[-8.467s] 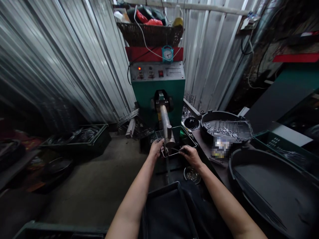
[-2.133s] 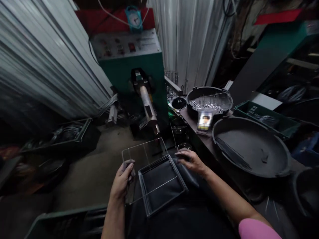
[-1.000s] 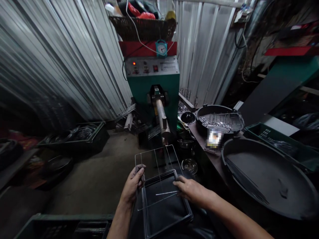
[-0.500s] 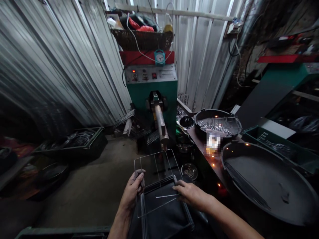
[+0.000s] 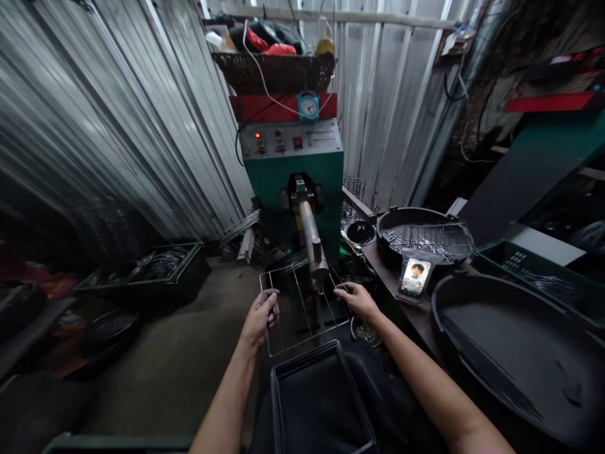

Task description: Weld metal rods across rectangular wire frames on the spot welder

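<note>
My left hand clamps the wire frame's near-left edge, my right hand pinches its far-right corner (a loose rod may be there, too thin to tell). The frame hangs under the welder's electrode arm; next, I reckon, line a crossing beneath the tip.

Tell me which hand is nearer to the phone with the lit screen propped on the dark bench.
The right. The right hand holds the right edge of the rectangular wire frame, just left of the phone. The left hand grips the frame's left edge, across the frame from it.
</note>
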`<state>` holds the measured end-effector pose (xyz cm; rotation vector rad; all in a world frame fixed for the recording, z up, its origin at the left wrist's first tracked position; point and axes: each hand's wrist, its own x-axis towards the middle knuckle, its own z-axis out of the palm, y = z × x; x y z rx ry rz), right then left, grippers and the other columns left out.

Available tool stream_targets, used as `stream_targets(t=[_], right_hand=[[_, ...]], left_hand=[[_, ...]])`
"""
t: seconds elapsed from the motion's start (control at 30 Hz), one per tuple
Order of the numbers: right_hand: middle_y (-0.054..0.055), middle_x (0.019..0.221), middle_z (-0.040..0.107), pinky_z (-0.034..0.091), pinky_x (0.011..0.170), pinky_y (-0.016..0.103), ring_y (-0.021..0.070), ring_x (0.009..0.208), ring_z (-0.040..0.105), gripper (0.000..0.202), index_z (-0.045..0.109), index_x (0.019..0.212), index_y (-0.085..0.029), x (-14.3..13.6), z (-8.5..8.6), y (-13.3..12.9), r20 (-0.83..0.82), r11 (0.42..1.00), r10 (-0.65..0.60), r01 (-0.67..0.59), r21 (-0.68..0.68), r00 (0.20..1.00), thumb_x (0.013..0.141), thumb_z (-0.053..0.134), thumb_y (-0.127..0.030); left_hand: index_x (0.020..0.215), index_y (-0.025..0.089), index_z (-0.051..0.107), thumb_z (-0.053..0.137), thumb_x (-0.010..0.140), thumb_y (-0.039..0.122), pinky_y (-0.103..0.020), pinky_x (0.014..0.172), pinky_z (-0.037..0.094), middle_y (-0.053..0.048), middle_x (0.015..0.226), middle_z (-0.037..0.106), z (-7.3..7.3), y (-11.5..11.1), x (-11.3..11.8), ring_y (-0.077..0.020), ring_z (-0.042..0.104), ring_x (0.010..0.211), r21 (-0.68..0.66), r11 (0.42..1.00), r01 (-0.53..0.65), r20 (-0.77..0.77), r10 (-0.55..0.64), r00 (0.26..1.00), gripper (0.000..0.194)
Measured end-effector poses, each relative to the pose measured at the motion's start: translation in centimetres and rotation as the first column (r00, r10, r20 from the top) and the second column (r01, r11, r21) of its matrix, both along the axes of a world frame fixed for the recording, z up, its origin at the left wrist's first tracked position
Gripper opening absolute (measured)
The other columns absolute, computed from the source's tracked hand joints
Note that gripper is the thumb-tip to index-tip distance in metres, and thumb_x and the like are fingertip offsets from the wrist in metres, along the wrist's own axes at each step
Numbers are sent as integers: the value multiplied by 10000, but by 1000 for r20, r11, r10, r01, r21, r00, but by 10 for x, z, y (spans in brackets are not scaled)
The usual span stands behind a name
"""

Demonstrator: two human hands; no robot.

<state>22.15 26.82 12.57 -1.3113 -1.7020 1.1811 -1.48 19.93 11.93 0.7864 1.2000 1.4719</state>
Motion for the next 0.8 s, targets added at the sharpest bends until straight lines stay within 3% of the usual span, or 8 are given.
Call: stream_targets(t=[0.13, 0.33, 0.57, 0.8], right_hand=[[-66, 436, 411, 229, 361, 172, 44, 363, 318, 298, 563, 671, -119, -21, 1, 30, -48, 988, 63, -69, -140, 997, 664, 571, -416], [-39, 520, 500, 308, 444, 164, 65, 479, 428, 228, 549, 618, -109, -40, -3, 58, -95, 988, 137, -143, -64, 986, 558, 647, -306], [-36, 481, 479, 311, 442, 178, 72, 454, 409, 193, 552, 596, -101, -56, 8, 65, -76, 991, 124, -127, -49, 989, 577, 596, -288], [-49, 435, 430, 284, 434, 180, 62, 437, 361, 110, 538, 537, -105, -62, 9, 70, -25, 994, 100, -101, -49, 995, 579, 581, -198]], left_hand=[[841, 175, 483, 609, 633, 359, -120, 297, 179, 95, 422, 424, -1, 27, -12, -12, 253, 293, -4, 1000, 3, 14, -3, 1000, 305], [835, 174, 497, 634, 607, 348, -116, 294, 184, 98, 418, 408, 0, 52, -28, -6, 262, 290, -32, 999, 24, 50, -22, 998, 318], [814, 167, 509, 646, 588, 311, -114, 289, 181, 100, 416, 393, 2, 63, -41, -3, 273, 287, -67, 998, 1, 77, 4, 997, 301], [789, 150, 505, 652, 576, 306, -117, 291, 173, 92, 411, 411, -8, 72, -48, -1, 256, 281, -90, 996, -14, 60, 20, 998, 302]])
